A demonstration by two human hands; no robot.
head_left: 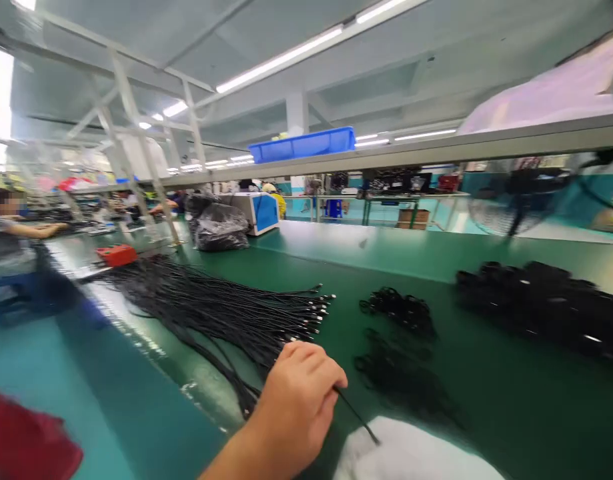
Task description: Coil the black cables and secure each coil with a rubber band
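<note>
My left hand (pixel 301 397) reaches over the green table from the bottom of the view, back of the hand upward. Its thumb and forefinger are closed on a thin black cable (pixel 357 416), whose end hangs down to the right above a white surface. Beyond the hand, a wide spread of black cables (pixel 221 297) lies with metal plug tips pointing to the right. To the right sits a small heap of thin black loops (pixel 399 310), with a blurred dark heap (pixel 406 373) nearer me. My right hand does not show.
Black coiled bundles (pixel 546 300) line the right side. Across the table stand a bag-wrapped item (pixel 216 223) and a blue-and-white box (pixel 261 212). A shelf overhead carries a blue tray (pixel 306 145). An orange-red box (pixel 117 255) rests far left, near another person (pixel 11 233).
</note>
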